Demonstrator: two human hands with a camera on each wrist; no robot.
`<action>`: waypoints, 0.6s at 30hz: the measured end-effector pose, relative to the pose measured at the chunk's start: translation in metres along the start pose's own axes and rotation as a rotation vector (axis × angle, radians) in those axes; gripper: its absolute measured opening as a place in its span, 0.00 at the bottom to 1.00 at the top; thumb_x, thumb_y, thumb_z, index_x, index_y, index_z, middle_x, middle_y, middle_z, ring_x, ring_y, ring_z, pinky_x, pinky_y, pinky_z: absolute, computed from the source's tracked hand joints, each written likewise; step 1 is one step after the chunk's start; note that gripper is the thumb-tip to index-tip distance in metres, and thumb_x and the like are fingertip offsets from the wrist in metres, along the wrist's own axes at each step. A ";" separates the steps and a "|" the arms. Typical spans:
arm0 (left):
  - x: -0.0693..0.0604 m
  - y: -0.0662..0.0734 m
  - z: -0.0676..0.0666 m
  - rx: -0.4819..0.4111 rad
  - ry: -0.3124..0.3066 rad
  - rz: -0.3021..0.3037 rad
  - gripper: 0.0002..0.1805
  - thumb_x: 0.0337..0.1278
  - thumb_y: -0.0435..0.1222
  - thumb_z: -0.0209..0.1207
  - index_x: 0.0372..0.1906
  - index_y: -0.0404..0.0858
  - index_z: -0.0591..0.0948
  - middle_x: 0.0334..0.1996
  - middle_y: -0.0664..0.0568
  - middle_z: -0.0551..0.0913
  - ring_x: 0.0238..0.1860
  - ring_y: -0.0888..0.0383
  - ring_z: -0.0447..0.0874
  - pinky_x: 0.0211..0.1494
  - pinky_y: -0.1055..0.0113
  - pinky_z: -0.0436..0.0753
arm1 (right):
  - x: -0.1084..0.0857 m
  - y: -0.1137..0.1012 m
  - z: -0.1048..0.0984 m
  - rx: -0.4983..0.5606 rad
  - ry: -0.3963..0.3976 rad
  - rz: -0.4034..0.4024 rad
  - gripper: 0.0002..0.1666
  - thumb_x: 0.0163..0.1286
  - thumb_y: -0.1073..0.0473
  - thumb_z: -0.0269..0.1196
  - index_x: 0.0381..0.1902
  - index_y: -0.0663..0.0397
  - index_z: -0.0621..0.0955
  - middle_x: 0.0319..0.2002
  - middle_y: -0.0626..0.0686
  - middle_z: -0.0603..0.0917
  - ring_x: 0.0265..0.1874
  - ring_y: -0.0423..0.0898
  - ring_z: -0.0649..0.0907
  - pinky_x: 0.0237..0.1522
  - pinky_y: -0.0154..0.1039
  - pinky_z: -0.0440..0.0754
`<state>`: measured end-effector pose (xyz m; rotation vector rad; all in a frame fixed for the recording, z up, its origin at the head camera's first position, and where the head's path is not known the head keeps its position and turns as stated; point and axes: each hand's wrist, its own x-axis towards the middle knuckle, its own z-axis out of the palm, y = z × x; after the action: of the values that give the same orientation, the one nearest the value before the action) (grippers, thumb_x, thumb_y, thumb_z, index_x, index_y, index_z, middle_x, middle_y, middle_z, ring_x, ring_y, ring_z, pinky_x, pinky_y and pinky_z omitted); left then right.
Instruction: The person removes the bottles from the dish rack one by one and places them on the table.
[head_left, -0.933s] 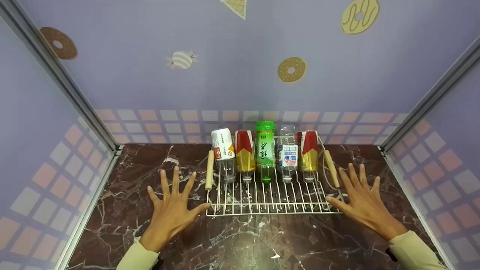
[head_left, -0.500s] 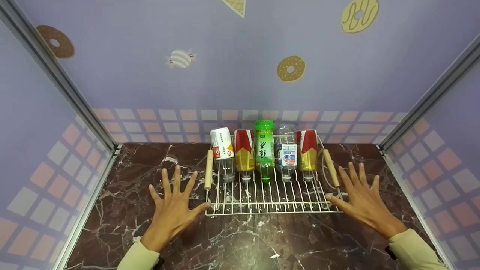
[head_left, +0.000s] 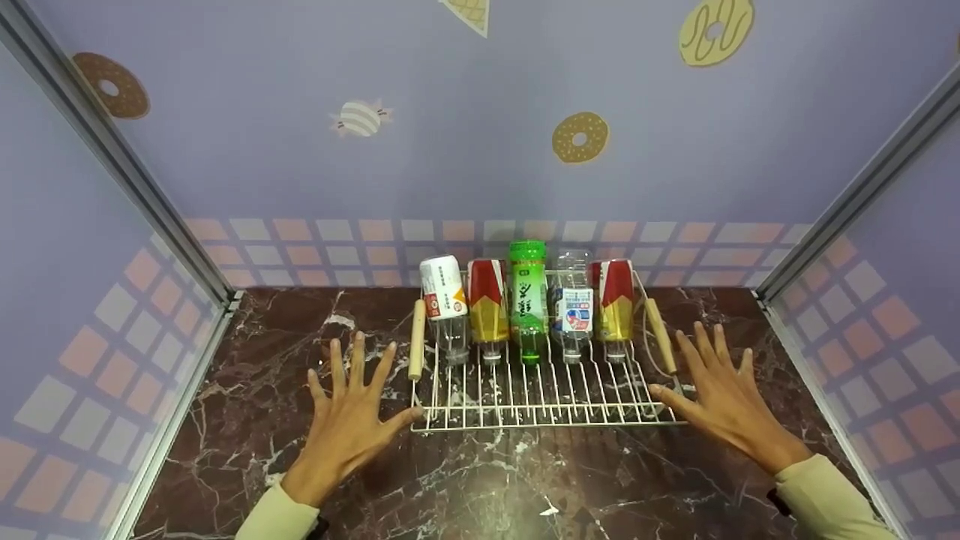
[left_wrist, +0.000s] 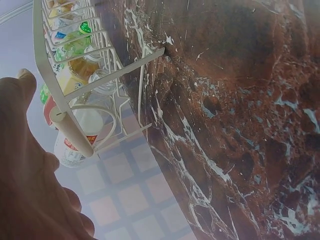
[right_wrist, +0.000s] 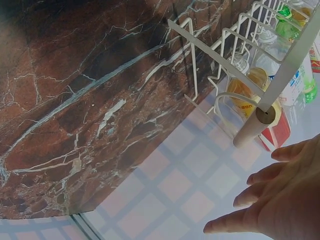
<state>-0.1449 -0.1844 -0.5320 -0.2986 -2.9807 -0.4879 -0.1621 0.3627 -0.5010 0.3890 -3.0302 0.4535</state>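
A white wire rack (head_left: 525,427) with wooden handles stands on the table, holding a row of bottles with their necks toward me. From the left come a white-labelled bottle (head_left: 444,285), a red-and-gold one (head_left: 488,300), a green one (head_left: 529,292), a clear one with a white-and-blue label (head_left: 576,309) and another red-and-gold one (head_left: 616,300). My left hand (head_left: 349,424) has its fingers spread, thumb at the rack's front left corner. Fingers also spread, my right hand (head_left: 727,409) has its thumb near the right front end. Whether either thumb touches the wire I cannot tell.
The left wooden handle (head_left: 417,341) and the right wooden handle (head_left: 661,335) flank the bottles. Dark veined marble (head_left: 480,487) covers the table. Purple walls with printed sweets and tiles enclose it at the back (head_left: 465,172) and both sides.
The outer fingers of my left hand have drawn slightly inward, to the right. My right hand has shifted a touch left in view. The rack and bottles stay in place.
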 end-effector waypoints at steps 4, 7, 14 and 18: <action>-0.001 0.000 0.000 -0.010 0.005 0.029 0.60 0.66 0.73 0.61 0.92 0.50 0.51 0.90 0.37 0.32 0.87 0.27 0.25 0.79 0.17 0.34 | 0.001 -0.002 -0.002 0.023 0.008 -0.001 0.63 0.78 0.30 0.63 0.90 0.59 0.49 0.88 0.70 0.40 0.86 0.74 0.40 0.76 0.86 0.28; -0.002 0.001 0.001 -0.023 -0.006 0.043 0.60 0.66 0.71 0.63 0.92 0.50 0.50 0.90 0.37 0.32 0.87 0.27 0.25 0.80 0.18 0.35 | 0.002 -0.003 -0.003 0.046 0.015 0.005 0.63 0.77 0.31 0.63 0.90 0.61 0.50 0.88 0.70 0.41 0.86 0.74 0.41 0.77 0.84 0.30; -0.004 0.005 0.002 -0.065 -0.009 0.073 0.61 0.67 0.71 0.62 0.92 0.49 0.48 0.90 0.38 0.32 0.87 0.26 0.28 0.80 0.19 0.39 | 0.005 -0.006 -0.004 0.081 0.051 0.007 0.60 0.76 0.33 0.65 0.87 0.65 0.57 0.87 0.73 0.47 0.86 0.75 0.46 0.79 0.84 0.37; -0.005 0.006 0.003 -0.089 0.002 0.087 0.62 0.66 0.71 0.62 0.92 0.47 0.48 0.90 0.38 0.33 0.87 0.27 0.28 0.82 0.22 0.42 | 0.008 -0.007 -0.005 0.113 0.066 0.009 0.59 0.76 0.34 0.66 0.87 0.66 0.59 0.87 0.73 0.50 0.86 0.76 0.49 0.80 0.83 0.40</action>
<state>-0.1393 -0.1790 -0.5338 -0.4330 -2.9338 -0.6117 -0.1682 0.3552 -0.4936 0.3593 -2.9527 0.6266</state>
